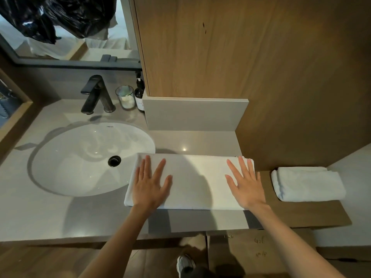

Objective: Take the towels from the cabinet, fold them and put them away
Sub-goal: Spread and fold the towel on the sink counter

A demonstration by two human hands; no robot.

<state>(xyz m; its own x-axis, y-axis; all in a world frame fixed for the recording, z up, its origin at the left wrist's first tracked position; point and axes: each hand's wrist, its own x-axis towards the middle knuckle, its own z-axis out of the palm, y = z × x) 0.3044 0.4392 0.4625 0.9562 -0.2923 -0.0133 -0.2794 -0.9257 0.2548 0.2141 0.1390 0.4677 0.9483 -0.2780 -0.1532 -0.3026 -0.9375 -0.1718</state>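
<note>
Vanity countertop (60,213): grey stone, carried every item listed below.

Oval basin (80,157): white, undermounted, left of the work area; black faucet (96,95) behind it.

Towel in work (192,181): white, folded to 1 long band, lay flat between basin and wooden side ledge (313,213), its left end just overlapping the basin rim.

Finished towel (307,183): white, folded compact, sat on the ledge, near the band's right end but apart from it.

Left hand (150,185): fingers straight and spread, palm pressed flat on the band's left end; gripped nothing.

Right hand (246,185): the same, flat on the right end.

Step judged: smoothing mid-fold. 1 towel appeared done, the 2nd partway. Next move likely called for lifting 1 end and carrying it across to halve the band, edges kept aligned.

Glass tumbler (125,97) and dark pump bottle (140,95): stood by the faucet, uninvolved.
</note>
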